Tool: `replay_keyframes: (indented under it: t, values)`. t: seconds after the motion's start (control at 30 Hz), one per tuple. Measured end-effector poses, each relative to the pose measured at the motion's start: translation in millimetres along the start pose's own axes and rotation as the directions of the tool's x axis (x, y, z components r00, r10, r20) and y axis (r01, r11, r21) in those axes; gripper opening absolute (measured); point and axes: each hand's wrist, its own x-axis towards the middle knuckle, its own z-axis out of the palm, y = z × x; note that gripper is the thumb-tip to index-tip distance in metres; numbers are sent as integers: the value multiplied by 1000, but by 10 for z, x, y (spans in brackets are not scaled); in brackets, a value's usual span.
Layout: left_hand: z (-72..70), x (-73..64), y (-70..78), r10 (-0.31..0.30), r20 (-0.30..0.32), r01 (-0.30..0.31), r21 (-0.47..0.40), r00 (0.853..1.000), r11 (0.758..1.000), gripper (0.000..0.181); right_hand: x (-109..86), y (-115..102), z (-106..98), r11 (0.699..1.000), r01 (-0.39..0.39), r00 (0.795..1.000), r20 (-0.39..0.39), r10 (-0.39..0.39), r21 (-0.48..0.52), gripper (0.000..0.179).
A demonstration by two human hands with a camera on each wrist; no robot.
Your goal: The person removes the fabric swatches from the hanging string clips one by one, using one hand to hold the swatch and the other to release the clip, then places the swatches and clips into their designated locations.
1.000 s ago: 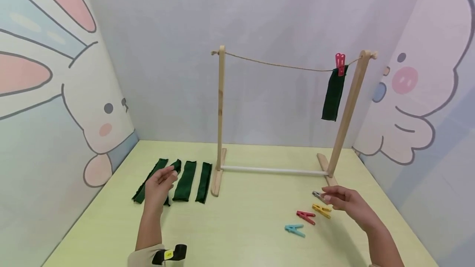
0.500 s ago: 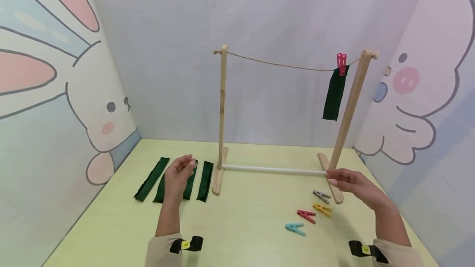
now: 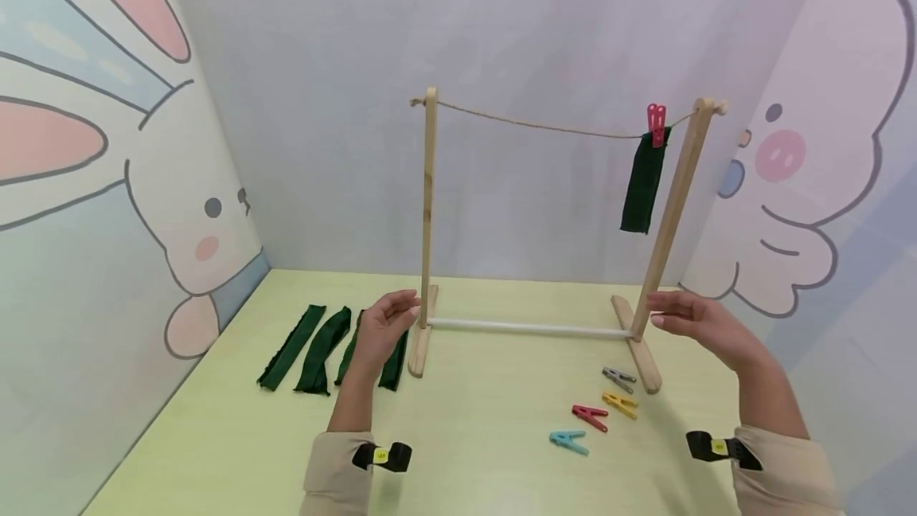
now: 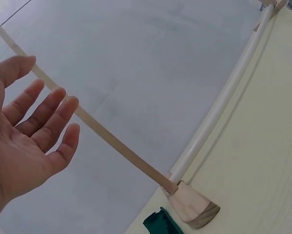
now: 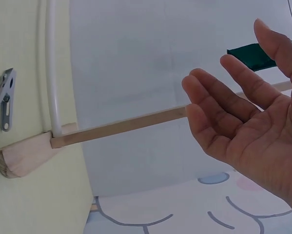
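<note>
My left hand (image 3: 383, 333) is raised in front of the rack's left wooden post (image 3: 427, 205), its fingers loosely bent around nothing. My right hand (image 3: 705, 329) hovers near the lower part of the right post (image 3: 673, 221), also holding nothing; the right wrist view shows its bare palm. A red clothespin (image 3: 657, 126) pins one dark green cloth strip (image 3: 644, 185) to the rope (image 3: 537, 126) near the right post. Several more green strips, such as the leftmost strip (image 3: 292, 347), lie at the left, two partly hidden by my left hand and arm.
Grey (image 3: 619, 378), yellow (image 3: 620, 404), red (image 3: 591, 417) and light blue (image 3: 569, 441) clothespins lie at the table's right side. A white bar (image 3: 530, 328) joins the rack's wooden feet. Walls with cartoon animals stand at both sides.
My left hand has moved right, from the green strips to the left post. My right hand has risen away from the clothespins toward the right post. The hanging strip has stayed put.
</note>
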Motion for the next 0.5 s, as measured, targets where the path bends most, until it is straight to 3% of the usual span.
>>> replay_keyframes:
  t: [0.17, 0.37, 0.5]
  values:
    - [156, 61, 59, 2, 85, 0, -16, 996, 1000, 33, 45, -92, -106, 999, -16, 1000, -22, 16, -38, 46]
    - [420, 84, 277, 0, 138, -8, 60, 990, 998, 31, 123, -187, -213, 998, 19, 997, -74, -23, -62, 43]
    - [556, 127, 301, 5, 183, -23, 100, 983, 995, 31, 147, -243, -280, 996, 48, 993, -106, -56, -70, 44]
